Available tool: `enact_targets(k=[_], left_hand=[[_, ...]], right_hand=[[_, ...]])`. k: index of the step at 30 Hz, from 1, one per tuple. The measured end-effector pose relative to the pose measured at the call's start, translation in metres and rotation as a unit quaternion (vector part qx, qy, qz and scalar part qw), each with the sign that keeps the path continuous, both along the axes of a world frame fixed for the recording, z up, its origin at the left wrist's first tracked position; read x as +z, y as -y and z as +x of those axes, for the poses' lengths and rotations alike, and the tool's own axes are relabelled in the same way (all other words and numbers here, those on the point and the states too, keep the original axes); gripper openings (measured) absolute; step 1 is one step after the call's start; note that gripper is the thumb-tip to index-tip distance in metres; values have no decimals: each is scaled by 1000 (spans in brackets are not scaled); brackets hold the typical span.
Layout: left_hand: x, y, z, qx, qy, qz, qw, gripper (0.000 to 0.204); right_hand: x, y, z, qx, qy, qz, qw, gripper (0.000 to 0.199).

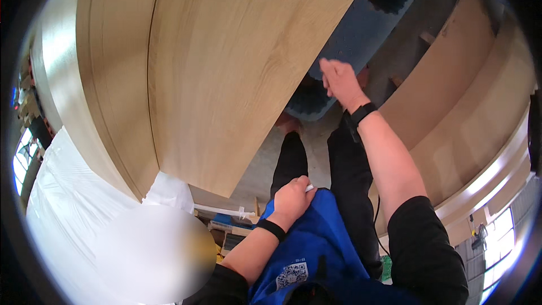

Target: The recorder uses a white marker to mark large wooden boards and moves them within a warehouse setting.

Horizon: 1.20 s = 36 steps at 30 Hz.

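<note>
Right hand [340, 83], fingers loosely open, touches the dark blue foam mat [361, 28] beside a large light-oak panel [226, 68]; left hand [292, 196] pinches 1 small white object [310, 188] against a blue apron [316, 248].

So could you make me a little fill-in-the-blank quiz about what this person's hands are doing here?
1. The right hand reaches out toward a ____-coloured foam mat on the floor.
2. The left hand rests against the blue ____ worn at the waist.
3. Each wrist carries a ____ band.
4. The big panel leaning at the left is made of light ____.

Missing words: blue; apron; black; wood
</note>
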State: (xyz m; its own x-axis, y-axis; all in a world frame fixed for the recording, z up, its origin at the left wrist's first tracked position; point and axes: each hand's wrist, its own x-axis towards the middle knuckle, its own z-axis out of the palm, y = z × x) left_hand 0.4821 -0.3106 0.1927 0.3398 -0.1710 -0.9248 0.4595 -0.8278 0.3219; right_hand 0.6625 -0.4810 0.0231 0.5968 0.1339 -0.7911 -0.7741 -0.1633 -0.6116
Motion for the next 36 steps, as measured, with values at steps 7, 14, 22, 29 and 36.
enact_targets(k=[7, 14, 22, 29, 36], left_hand=[[-6, 3, 5, -28, -5, 13, 1000, 26], [-9, -1, 2, -26, -19, 8, 999, 25], [-3, 5, 0, -12, -21, 11, 1000, 27], [-11, 4, 0, -18, 9, 16, 1000, 25], [-5, 7, -3, -20, -21, 19, 999, 26]], right_hand=[[18, 5, 31, -39, 57, 19, 997, 38], [-7, 34, 11, -10, 5, -43, 999, 44], [7, 14, 38, 2, 55, 13, 998, 40], [14, 35, 37, 28, 30, -38, 998, 43], [8, 16, 46, 38, 34, 26, 998, 40]])
